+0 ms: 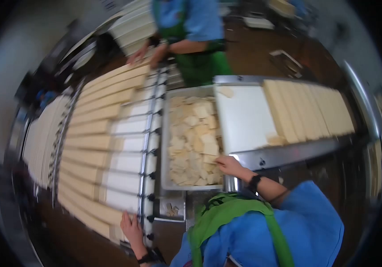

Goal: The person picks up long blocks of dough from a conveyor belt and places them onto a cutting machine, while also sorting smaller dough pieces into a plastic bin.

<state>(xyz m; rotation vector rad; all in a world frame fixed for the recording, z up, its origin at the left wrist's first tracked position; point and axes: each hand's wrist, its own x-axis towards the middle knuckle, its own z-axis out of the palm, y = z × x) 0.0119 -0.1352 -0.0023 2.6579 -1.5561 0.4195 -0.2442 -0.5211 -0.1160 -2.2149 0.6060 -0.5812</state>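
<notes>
My left hand [132, 226] rests at the near end of a rack of long pale strips [88, 144], its fingers bent over the end of one strip; whether they grip it cannot be made out. Between the rack and a metal table stands a grey bin [166, 133] full of flat, pale square pieces [193, 142]. Over the bin's right edge, my right hand [230, 166] pinches a small pale piece [215, 160] between thumb and fingers.
Across the rack, a co-worker [193, 26] in blue and green has both hands at its far end. More pale strips [308, 109] lie on the right table beside a white board [246, 118]. A small tray [172, 209] with scraps sits below the bin.
</notes>
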